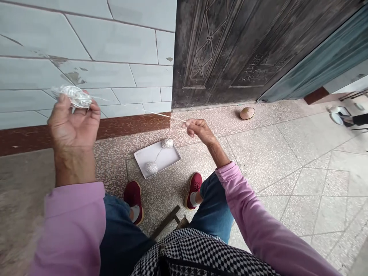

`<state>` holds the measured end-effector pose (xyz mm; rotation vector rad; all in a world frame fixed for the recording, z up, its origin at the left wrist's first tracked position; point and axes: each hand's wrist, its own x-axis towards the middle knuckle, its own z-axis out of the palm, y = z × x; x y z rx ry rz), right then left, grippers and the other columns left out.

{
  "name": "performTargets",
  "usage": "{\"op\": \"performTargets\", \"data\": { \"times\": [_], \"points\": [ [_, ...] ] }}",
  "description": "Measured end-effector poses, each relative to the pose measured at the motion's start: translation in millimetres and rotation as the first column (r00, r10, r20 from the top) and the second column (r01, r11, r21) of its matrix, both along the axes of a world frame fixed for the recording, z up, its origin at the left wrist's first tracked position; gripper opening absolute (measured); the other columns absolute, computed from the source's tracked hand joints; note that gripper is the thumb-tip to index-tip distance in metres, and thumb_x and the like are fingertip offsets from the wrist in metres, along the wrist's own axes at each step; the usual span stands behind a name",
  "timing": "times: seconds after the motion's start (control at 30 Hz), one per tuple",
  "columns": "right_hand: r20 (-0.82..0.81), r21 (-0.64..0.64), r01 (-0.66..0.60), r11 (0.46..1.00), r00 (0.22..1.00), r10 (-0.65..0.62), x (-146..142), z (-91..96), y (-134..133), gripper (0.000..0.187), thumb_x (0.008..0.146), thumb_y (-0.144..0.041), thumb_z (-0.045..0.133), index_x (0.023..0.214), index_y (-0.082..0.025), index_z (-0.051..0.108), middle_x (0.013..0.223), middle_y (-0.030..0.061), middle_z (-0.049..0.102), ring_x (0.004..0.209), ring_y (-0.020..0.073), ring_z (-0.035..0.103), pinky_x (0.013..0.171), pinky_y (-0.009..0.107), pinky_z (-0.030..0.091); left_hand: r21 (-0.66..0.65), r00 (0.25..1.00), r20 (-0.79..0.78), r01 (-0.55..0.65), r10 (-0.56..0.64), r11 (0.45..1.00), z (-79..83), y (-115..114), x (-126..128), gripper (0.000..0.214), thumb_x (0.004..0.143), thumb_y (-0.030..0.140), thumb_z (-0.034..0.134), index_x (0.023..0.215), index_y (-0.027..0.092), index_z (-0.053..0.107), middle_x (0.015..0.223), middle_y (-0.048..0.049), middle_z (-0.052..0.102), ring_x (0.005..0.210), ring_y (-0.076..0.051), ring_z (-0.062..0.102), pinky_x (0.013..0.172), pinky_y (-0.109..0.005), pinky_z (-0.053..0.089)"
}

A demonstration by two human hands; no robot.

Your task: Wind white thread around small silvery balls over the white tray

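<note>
My left hand [74, 122] is raised at the left, its fingers curled round a small bundle of white string [75, 96]. Out to the right, my right hand [198, 129] pinches a white strand [161, 114] that runs back toward the bundle; its middle stretch is too faint to follow. Below and between my hands, a shallow white box lid [143, 155] lies on the floor. Two balls of white string sit in it, one at the near side [151, 167] and one at the far right corner [167, 143], with a strand linking them.
A tiled wall [115, 38] and a dark carved door [218, 46] stand in front of me. A rounded pinkish object [247, 113] lies by the door. My red shoes [133, 195] flank the lid, and part of a wooden stool [169, 222] shows beneath me.
</note>
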<state>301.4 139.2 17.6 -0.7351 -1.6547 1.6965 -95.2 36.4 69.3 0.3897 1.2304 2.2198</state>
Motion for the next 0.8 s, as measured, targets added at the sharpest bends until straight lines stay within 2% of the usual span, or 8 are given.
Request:
{"op": "performTargets", "data": {
  "times": [0.1,0.17,0.27,0.37,0.43,0.53,0.67,0.8],
  "points": [
    [-0.028,-0.024,0.12,0.992,0.992,-0.121,26.7,3.8,15.5,0.073,0.094,-0.088,0.108,0.084,-0.024,0.073,0.062,-0.0089,0.046,0.056,0.0101,0.042,0.056,0.024,0.037,-0.039,0.994,0.006,-0.107,0.108,0.993,9.8,-17.1,-17.7,0.056,0.096,0.04,0.108,0.104,0.028,0.054,0.119,-0.0043,0.08,0.131,-0.024,0.079,0.095,-0.027,0.074],
    [0.012,-0.029,0.21,0.977,0.978,-0.21,39.0,3.1,24.7,0.068,0.098,-0.08,0.108,0.084,-0.024,0.072,0.061,-0.009,0.045,0.055,0.01,0.041,0.055,0.024,0.037,-0.026,0.987,0.034,-0.155,0.156,0.988,14.3,-29.8,-24.1,0.05,0.099,0.033,0.106,0.104,0.027,0.056,0.117,-0.003,0.079,0.131,-0.021,0.079,0.092,-0.022,0.072],
    [0.198,0.069,0.312,0.948,0.927,-0.319,43.8,-1.7,33.6,0.05,0.108,-0.062,0.1,0.088,-0.022,0.077,0.064,-0.0037,0.058,0.061,0.0144,0.056,0.06,0.025,0.05,0.032,0.986,0.111,-0.129,0.125,0.991,16.2,-45.4,-20.5,0.05,0.088,0.024,0.11,0.107,0.025,0.064,0.114,-0.0023,0.082,0.12,-0.019,0.08,0.081,-0.019,0.068],
    [0.388,0.294,0.289,0.911,0.835,-0.39,30.6,-7.1,34.2,0.022,0.108,-0.04,0.093,0.099,-0.021,0.086,0.094,0.0096,0.088,0.092,0.0264,0.084,0.089,0.039,0.074,0.028,0.988,0.15,0.032,-0.036,0.999,14.6,-53.7,-0.5,0.052,0.072,0.014,0.109,0.108,0.023,0.072,0.114,-0.0045,0.086,0.11,-0.02,0.079,0.076,-0.022,0.068],
    [0.415,0.406,0.222,0.886,0.819,-0.396,14.1,-9.0,29.0,0.018,0.107,-0.034,0.088,0.117,-0.02,0.092,0.128,0.017,0.097,0.122,0.0346,0.091,0.113,0.052,0.077,-0.004,0.98,0.131,0.151,-0.15,0.988,13.1,-55.7,16.1,0.051,0.066,0.011,0.108,0.103,0.021,0.075,0.11,-0.0069,0.086,0.106,-0.022,0.079,0.074,-0.025,0.068],
    [0.317,0.457,0.136,0.879,0.898,-0.304,-17.3,-9.0,14.0,0.04,0.115,-0.045,0.082,0.146,-0.021,0.092,0.164,0.0202,0.091,0.153,0.0389,0.085,0.127,0.059,0.075,-0.051,0.958,0.049,0.286,-0.283,0.957,9.4,-55.8,35.9,0.048,0.067,0.014,0.111,0.1,0.021,0.076,0.11,-0.0097,0.087,0.104,-0.023,0.08,0.076,-0.028,0.07],
    [0.166,0.325,0.019,0.946,0.983,-0.077,-63.7,-7.9,-12.0,0.061,0.113,-0.076,0.09,0.146,-0.025,0.09,0.167,0.016,0.089,0.159,0.0386,0.081,0.128,0.056,0.076,-0.147,0.898,-0.034,0.429,-0.438,0.891,0.2,-52.2,51.6,0.052,0.067,0.023,0.115,0.106,0.02,0.08,0.113,-0.0119,0.088,0.104,-0.026,0.084,0.078,-0.032,0.073],
    [0.063,0.024,-0.111,0.994,0.992,0.109,-99.9,-7.1,-40.8,0.051,0.115,-0.055,0.102,0.154,-0.026,0.084,0.157,0.0115,0.092,0.148,0.0315,0.085,0.108,0.04,0.078,-0.208,0.847,-0.076,0.503,-0.527,0.839,-8.9,-42.9,65.8,0.046,0.071,0.029,0.111,0.11,0.02,0.088,0.112,-0.0121,0.091,0.1,-0.026,0.085,0.079,-0.034,0.074]
  ]
}}
